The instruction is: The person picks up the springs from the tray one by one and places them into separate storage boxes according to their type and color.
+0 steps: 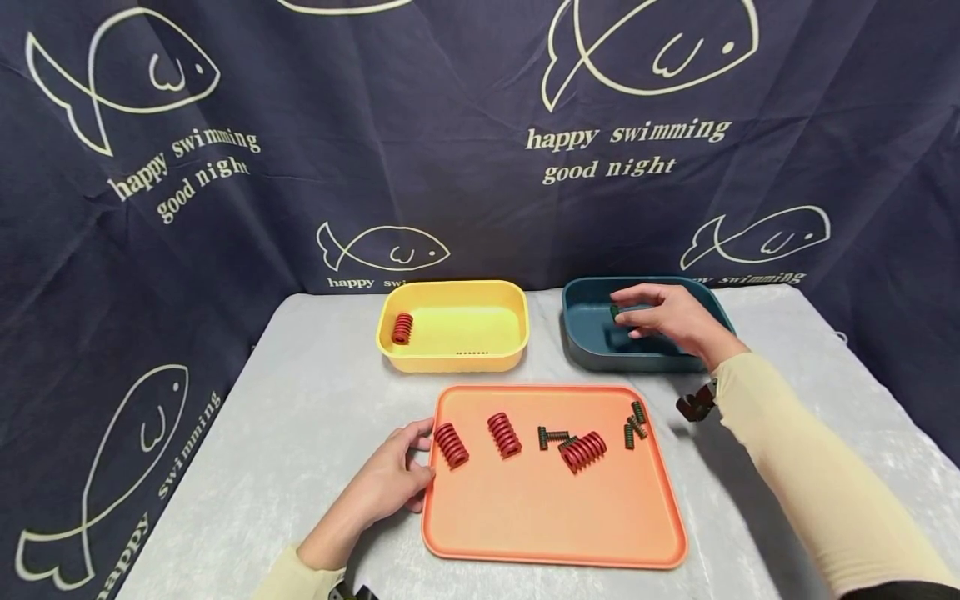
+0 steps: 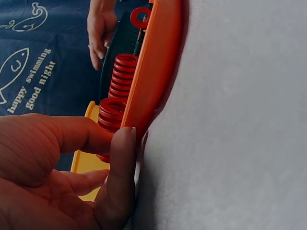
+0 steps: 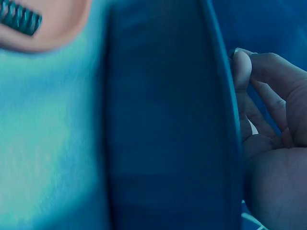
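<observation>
My right hand (image 1: pixel 667 317) is over the dark blue bin (image 1: pixel 600 360), pinching a small green spring (image 1: pixel 615 312) between thumb and fingertips. In the right wrist view the bin wall (image 3: pixel 168 120) hides part of that hand, and only a dark tip of the spring shows. My left hand (image 1: pixel 390 477) grips the left rim of the orange tray (image 1: pixel 540 525), thumb and fingers at its edge. On the tray lie three thick red springs, at left (image 1: pixel 452 445), centre-left (image 1: pixel 504 435) and centre-right (image 1: pixel 583 452). Small green springs lie beside the right red spring and near the tray's right edge (image 1: pixel 637 427).
A yellow bin (image 1: pixel 457 364) stands behind the tray, left of the blue one, with one red spring (image 1: pixel 402 328) inside at its left end. Grey cloth (image 1: pixel 315 400) covers the table. A dark blue fish-print curtain (image 1: pixel 480 167) hangs close behind the bins.
</observation>
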Demonstrator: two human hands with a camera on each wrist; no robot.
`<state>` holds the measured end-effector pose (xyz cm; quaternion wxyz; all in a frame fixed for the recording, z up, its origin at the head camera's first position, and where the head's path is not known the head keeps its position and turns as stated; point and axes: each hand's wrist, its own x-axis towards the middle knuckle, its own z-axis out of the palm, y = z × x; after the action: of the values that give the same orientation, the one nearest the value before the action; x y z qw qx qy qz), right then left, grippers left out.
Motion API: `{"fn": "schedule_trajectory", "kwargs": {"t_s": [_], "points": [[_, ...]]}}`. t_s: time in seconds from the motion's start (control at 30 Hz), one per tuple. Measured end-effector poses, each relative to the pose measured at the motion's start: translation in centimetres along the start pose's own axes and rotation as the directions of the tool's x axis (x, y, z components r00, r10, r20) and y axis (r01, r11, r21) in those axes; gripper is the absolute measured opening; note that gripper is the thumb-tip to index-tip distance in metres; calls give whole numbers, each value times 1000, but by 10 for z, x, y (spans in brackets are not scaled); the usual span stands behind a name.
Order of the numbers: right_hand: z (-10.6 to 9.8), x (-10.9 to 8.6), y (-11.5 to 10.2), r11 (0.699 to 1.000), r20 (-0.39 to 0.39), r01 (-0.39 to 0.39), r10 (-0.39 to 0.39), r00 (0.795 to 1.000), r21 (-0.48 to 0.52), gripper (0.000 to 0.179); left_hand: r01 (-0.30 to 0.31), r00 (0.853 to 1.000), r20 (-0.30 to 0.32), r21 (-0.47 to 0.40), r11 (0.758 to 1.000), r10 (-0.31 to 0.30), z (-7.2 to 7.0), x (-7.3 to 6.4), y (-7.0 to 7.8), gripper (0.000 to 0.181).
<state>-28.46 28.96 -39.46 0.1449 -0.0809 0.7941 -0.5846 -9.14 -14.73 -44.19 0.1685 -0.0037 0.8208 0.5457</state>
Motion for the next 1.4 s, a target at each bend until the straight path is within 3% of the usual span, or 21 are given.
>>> {"fn": "schedule_trajectory", "kwargs": {"t_s": [0.5, 0.87, 1.4], "points": [[-1, 18, 22, 994, -23, -81, 80, 997, -66, 48, 4, 1000, -7, -15, 1000, -4, 2, -2, -1, 75], [1, 21, 19, 984, -56, -102, 95, 994, -144, 42, 6, 1000, -4, -22, 1000, -6, 1, -1, 2, 73], [11, 0, -10, 994, 8, 6, -5, 1000, -109, 48, 7, 1000, -4, -4, 1000, -7, 1, 1, 0, 72]]}}
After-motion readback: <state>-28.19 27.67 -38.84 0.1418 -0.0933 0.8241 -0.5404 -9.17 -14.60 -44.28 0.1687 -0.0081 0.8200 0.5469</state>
